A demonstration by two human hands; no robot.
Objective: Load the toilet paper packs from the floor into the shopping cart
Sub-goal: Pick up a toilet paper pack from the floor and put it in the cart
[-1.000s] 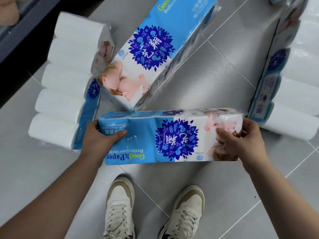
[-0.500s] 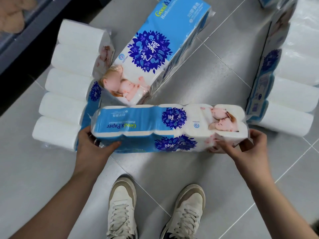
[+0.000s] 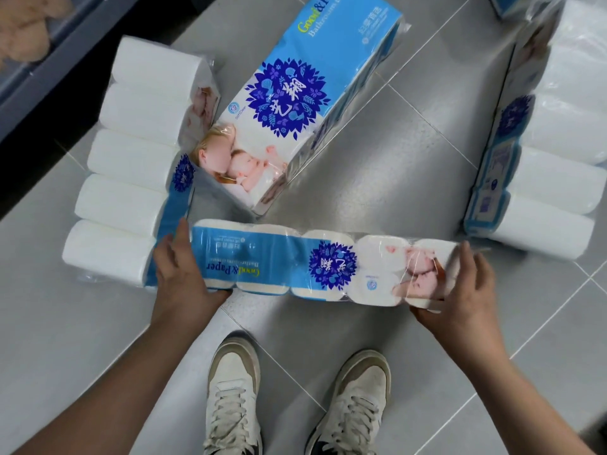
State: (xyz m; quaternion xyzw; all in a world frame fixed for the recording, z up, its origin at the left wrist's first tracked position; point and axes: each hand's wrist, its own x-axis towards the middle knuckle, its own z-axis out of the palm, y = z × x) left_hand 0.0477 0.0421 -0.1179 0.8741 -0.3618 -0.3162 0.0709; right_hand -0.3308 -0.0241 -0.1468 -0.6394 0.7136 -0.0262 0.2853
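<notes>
I hold a long blue-and-white toilet paper pack point(image 3: 295, 264) crosswise above the grey tiled floor, its narrow edge turned up toward me. My left hand point(image 3: 184, 274) grips its left end, thumb over the top. My right hand point(image 3: 460, 290) grips its right end, fingers curled under the pack. Three more packs lie on the floor: one on the left point(image 3: 131, 178), one slanted in the middle point(image 3: 295, 93), one on the right point(image 3: 558, 152). No shopping cart is in view.
My two white sneakers point(image 3: 233, 399) stand on the tiles just below the held pack. A dark shelf base point(image 3: 49, 60) runs along the upper left. A corner of another blue pack point(image 3: 505, 4) shows at the top right.
The pack has come up off the floor and rolled from its broad printed face onto its narrow edge. Both hands kept hold of its ends.
</notes>
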